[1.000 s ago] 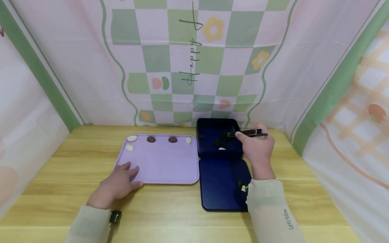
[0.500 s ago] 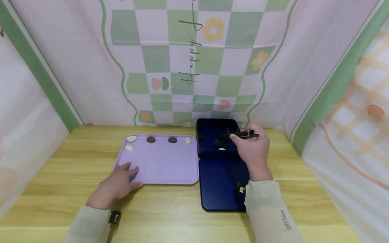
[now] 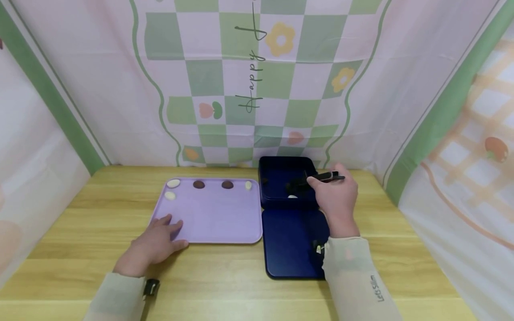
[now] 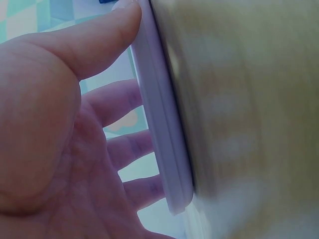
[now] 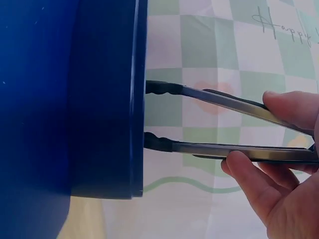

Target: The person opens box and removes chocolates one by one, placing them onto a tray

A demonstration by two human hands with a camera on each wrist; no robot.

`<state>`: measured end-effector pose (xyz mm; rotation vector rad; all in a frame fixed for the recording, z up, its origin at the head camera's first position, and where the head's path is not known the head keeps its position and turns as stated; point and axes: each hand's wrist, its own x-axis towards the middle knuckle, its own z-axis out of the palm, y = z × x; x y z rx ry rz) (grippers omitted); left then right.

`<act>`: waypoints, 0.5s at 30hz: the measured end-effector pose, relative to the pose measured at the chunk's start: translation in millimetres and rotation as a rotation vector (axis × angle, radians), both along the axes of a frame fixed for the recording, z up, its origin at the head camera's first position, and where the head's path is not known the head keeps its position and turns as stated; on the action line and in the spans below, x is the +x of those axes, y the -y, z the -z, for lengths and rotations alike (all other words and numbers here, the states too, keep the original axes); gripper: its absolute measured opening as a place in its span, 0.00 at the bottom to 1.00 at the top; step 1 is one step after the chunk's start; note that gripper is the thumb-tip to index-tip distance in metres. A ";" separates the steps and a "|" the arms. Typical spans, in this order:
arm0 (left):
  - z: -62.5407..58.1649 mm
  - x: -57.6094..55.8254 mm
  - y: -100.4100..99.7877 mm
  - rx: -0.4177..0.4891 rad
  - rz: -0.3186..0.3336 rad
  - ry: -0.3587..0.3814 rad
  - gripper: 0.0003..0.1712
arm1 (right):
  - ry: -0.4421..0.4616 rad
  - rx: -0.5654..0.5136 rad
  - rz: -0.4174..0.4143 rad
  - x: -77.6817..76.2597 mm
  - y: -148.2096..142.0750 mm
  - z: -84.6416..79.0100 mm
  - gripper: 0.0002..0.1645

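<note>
My right hand (image 3: 337, 200) holds black-and-steel tongs (image 5: 214, 99) over the navy box (image 3: 277, 204). In the right wrist view the tongs' two arms stand apart, their dark tips dipping behind the box wall (image 5: 104, 124). Inside the box lie a white piece (image 3: 292, 196) and a small dark piece (image 3: 264, 181); what sits between the tips is hidden. My left hand (image 3: 154, 243) rests at the front left corner of the lilac tray (image 3: 221, 223), fingers spread over its rim and thumb along the front edge.
Along the tray's back lie white oval pieces (image 3: 173, 183) and brown oval pieces (image 3: 198, 184), with another white piece (image 3: 170, 195) below at left. A navy lid (image 3: 287, 249) lies in front of the box. A patterned cloth (image 3: 209, 80) hangs behind the wooden table (image 3: 225, 285).
My right hand has shifted a little left with the tongs, then slightly back to the right, their tips staying over the box. The left hand and the tray have held still.
</note>
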<state>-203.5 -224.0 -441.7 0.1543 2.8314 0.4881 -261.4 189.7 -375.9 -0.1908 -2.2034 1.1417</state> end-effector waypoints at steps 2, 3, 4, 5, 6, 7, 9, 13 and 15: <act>0.2 0.0 0.4 0.000 0.001 0.000 0.42 | 0.026 0.008 -0.003 -1.0 -0.3 0.4 0.28; 0.4 -0.1 0.6 0.002 0.003 -0.004 0.42 | 0.043 0.011 -0.006 -1.4 -0.1 0.4 0.29; 0.6 0.1 0.8 0.004 0.003 -0.006 0.42 | 0.065 0.010 -0.013 -1.8 0.2 0.2 0.29; 0.8 0.2 1.0 0.006 0.005 -0.010 0.41 | 0.086 0.014 -0.019 -2.0 0.4 0.1 0.29; 1.2 0.2 1.2 0.007 0.006 -0.013 0.41 | 0.105 0.019 -0.023 -2.2 0.8 0.3 0.29; 1.6 0.2 1.3 0.008 0.007 -0.016 0.41 | 0.119 0.023 -0.026 -2.4 1.1 0.2 0.29; 2.9 -0.1 1.8 0.010 0.011 -0.023 0.41 | 0.119 0.004 -0.040 -2.1 2.2 0.9 0.28; 3.4 -0.6 2.0 0.012 0.012 -0.028 0.42 | 0.005 0.004 -0.063 -3.1 3.2 5.2 0.25; 3.1 -0.8 2.0 0.013 0.013 -0.028 0.42 | -0.107 0.095 -0.093 -4.9 2.9 7.8 0.24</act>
